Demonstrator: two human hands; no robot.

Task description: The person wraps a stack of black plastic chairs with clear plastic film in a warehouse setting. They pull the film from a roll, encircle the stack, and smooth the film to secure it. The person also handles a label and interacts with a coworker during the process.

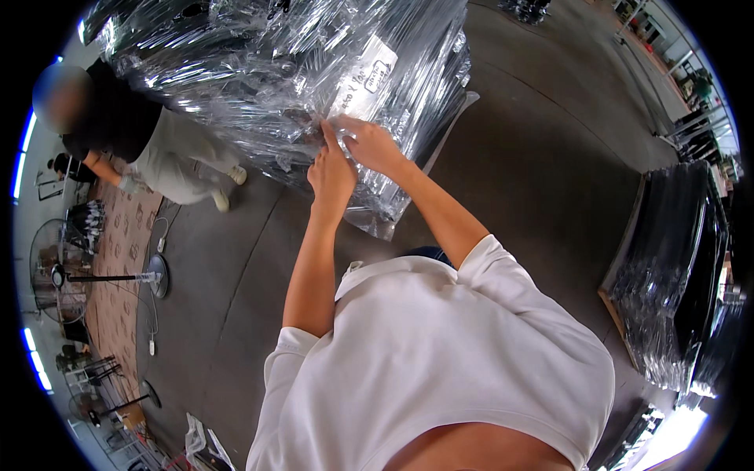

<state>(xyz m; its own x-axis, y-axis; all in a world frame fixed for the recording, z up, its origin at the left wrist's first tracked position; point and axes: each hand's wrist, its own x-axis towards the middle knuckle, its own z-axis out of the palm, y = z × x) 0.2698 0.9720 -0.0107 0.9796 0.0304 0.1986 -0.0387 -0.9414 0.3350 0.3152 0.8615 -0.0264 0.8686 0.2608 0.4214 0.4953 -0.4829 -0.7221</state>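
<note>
A tall bulky load (236,74) stands in front of me, wrapped in shiny clear stretch film. Under the film, or on it, lies a white paper label (365,82) with handwriting. My left hand (334,173) points its index finger at the film, the tip touching beside the label's lower edge; its other fingers are curled. Close by on the right, my right hand (372,145) reaches across with its index finger stretched to the same spot, thumb apart. No object shows in either hand. A loose flap of film (373,224) hangs at the load's near lower corner.
At the left, a person (118,118) in a black top and light trousers bends beside the load. A standing fan (110,278) with a round base and cable is on the floor below. A black film-wrapped stack (667,267) stands on the right.
</note>
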